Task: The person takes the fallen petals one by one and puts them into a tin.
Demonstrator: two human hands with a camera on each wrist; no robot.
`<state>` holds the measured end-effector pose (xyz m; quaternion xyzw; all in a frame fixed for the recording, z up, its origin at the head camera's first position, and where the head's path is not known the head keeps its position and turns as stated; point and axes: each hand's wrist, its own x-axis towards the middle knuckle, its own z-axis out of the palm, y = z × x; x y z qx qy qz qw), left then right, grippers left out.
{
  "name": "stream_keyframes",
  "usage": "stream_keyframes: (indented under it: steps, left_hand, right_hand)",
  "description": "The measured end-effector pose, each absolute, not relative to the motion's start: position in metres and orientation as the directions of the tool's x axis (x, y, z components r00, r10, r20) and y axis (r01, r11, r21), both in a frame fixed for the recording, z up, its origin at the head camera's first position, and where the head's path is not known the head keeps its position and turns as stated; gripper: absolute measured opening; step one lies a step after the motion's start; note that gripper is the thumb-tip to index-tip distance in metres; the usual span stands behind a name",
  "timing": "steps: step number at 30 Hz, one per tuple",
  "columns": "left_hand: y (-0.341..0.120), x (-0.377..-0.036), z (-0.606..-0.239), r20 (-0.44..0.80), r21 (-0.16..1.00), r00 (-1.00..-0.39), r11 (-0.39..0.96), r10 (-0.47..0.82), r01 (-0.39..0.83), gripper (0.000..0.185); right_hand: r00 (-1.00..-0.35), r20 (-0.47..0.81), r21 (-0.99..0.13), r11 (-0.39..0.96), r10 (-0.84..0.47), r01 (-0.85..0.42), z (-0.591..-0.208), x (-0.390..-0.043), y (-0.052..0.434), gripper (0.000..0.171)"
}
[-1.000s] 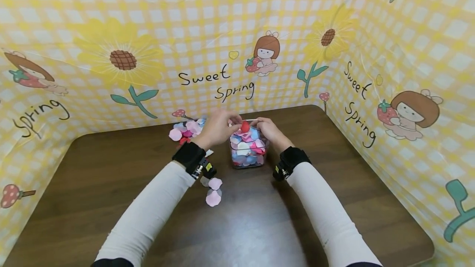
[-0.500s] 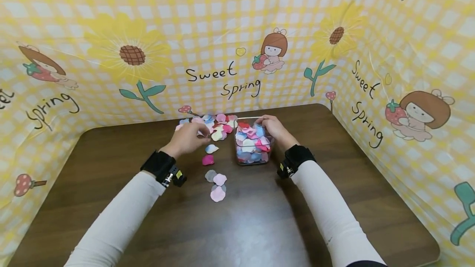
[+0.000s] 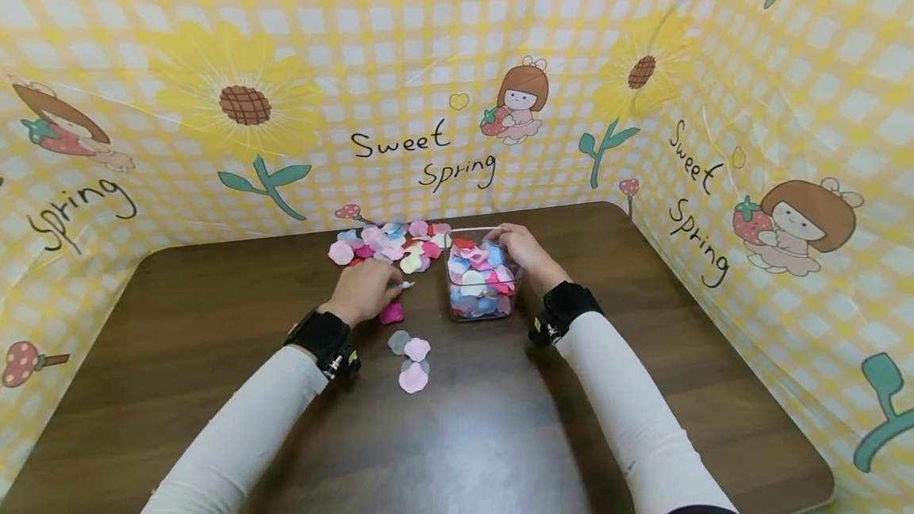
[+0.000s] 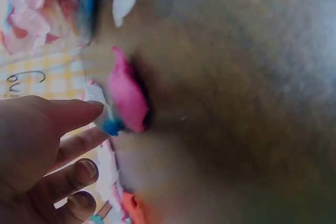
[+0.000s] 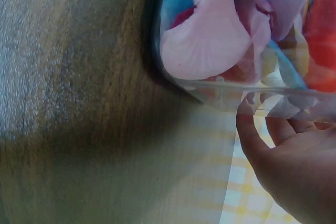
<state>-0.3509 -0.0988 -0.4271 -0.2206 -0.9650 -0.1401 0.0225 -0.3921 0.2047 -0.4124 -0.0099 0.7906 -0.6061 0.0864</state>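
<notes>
Left hand (image 3: 367,289) pinching a petal (image 4: 107,114) off the table (image 3: 214,324), left of the clear box (image 3: 481,280). Right hand (image 3: 524,251) curled on the box's far rim. Could flutter loose: thin petal, slight pinch.

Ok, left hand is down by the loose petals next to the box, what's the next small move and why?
Probably pinch the magenta petal and lift it toward the clear box. The left hand sits right at it on the table, fingertips touching a petal edge in the left wrist view, while the right hand steadies the box's rim.
</notes>
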Motion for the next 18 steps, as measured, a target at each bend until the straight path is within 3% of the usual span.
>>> stream_keyframes:
  steps: [5,10,18]
  left_hand:
    - [-0.098,-0.345,-0.395,0.301,0.295,-0.873,0.833,0.383,0.468,0.014]
    - [-0.080,-0.339,-0.359,0.494,0.263,-0.785,0.796,0.374,0.545,0.016]
    - [-0.031,-0.343,-0.345,0.474,0.225,-0.746,0.754,0.468,0.617,0.016]
  right_hand:
    - [-0.987,-0.117,-0.961,0.262,-0.113,0.083,-0.408,-0.392,0.207,0.040]
    - [-0.987,-0.113,-0.962,0.262,-0.112,0.080,-0.407,-0.392,0.209,0.040]
    - [-0.984,-0.116,-0.959,0.272,-0.134,0.076,-0.411,-0.392,0.206,0.040]
